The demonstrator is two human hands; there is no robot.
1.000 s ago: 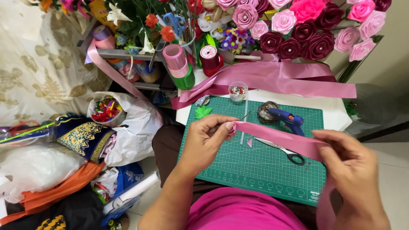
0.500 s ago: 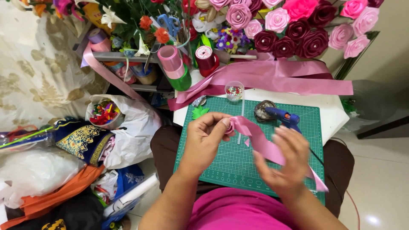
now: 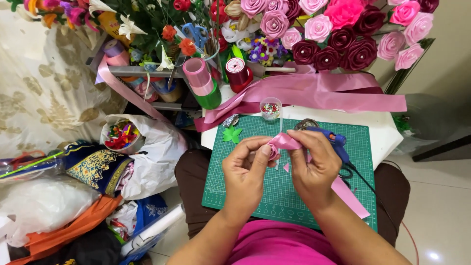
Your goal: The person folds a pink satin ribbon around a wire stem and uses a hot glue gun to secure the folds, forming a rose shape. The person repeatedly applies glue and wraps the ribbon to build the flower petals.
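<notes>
Both hands meet over a green cutting mat [image 3: 255, 196] on a small white table. My left hand [image 3: 247, 169] pinches the rolled start of a pink ribbon [image 3: 283, 142] between thumb and fingers. My right hand [image 3: 314, 164] grips the same ribbon just beside it and folds it toward the left hand. The ribbon's loose tail [image 3: 349, 196] runs down under my right wrist across the mat. A blue glue gun [image 3: 333, 140] lies on the mat right behind my right hand.
Long pink ribbon strips [image 3: 319, 95] lie across the table's back. Behind them stand ribbon roses [image 3: 338, 34], stacked ribbon spools [image 3: 202, 81], a red spool [image 3: 238, 73] and a small bead cup [image 3: 271, 109]. A green paper leaf [image 3: 232, 134] lies on the mat. Bags and cloth [image 3: 88, 167] crowd the floor at left.
My right hand has come in from the far right end of the ribbon to meet my left hand. The ribbon, stretched flat before, is now folded over at the left fingertips.
</notes>
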